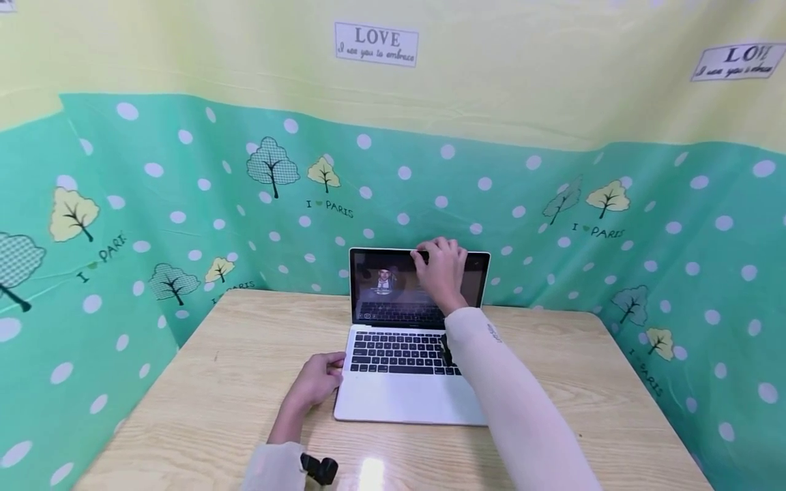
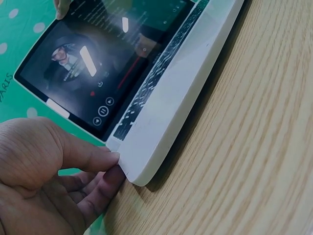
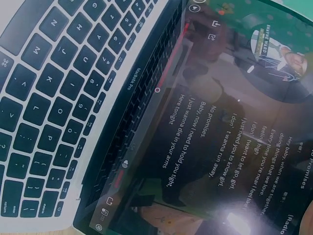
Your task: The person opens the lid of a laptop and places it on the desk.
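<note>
A silver laptop [image 1: 405,399] stands unfolded on the wooden table, its dark screen [image 1: 387,293] raised and lit. My right hand [image 1: 443,269] grips the top edge of the screen, thumb on the front and fingers over the rim. Only a sliver of that hand [image 3: 307,223] shows in the right wrist view, where song lyrics and the black keyboard [image 3: 54,83] fill the picture. At the left side of the base, my left hand [image 1: 316,380] pinches the edge. In the left wrist view its thumb [image 2: 93,155] presses the side, with the other fingers curled lower down.
The light wooden table [image 1: 258,368] extends to both sides of the laptop. Close behind it hangs a green and yellow curtain [image 1: 295,225] with white dots and printed trees. Black straps with small devices [image 1: 319,469] sit at the sleeves.
</note>
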A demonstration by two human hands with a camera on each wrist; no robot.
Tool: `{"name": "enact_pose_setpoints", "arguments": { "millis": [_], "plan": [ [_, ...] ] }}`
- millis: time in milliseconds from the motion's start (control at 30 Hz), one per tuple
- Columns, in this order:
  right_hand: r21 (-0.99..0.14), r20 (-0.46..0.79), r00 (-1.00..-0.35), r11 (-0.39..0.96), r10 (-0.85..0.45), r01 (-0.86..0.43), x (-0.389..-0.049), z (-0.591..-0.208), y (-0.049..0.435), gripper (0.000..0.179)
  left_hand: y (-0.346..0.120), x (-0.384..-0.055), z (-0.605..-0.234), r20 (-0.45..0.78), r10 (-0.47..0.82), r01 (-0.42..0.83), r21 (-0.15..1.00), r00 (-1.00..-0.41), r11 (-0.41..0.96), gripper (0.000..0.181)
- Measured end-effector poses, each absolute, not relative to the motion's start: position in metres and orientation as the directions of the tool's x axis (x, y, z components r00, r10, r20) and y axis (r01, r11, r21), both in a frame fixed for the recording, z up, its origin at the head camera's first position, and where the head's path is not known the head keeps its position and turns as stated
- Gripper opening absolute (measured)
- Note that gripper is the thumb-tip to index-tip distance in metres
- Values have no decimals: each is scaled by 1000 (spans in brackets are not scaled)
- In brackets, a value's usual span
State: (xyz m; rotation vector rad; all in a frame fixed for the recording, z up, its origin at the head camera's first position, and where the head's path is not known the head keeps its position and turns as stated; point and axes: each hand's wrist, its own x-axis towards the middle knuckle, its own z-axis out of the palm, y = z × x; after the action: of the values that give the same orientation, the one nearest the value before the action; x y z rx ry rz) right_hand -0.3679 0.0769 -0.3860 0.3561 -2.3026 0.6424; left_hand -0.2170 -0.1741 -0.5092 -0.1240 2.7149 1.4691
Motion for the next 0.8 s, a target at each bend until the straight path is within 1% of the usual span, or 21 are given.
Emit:
{"name": "enact_pose_setpoints", "arguments": {
  "millis": [367,533,800],
  "plan": [
    [-338,718,-692,829,-78,-445,-379,-391,79,23,-175,-217,-510,-40,-13,-41,849,-999,527,53],
    [-346,697,-712,829,-85,-439,-381,-394,82,19,-174,-215,-511,-55,2,-46,861,-998,506,54],
    [-349,665,-738,826,-114,-442,-385,-391,82,22,-175,-215,-508,-58,-11,-56,855,-998,515,54]
  ]
}}
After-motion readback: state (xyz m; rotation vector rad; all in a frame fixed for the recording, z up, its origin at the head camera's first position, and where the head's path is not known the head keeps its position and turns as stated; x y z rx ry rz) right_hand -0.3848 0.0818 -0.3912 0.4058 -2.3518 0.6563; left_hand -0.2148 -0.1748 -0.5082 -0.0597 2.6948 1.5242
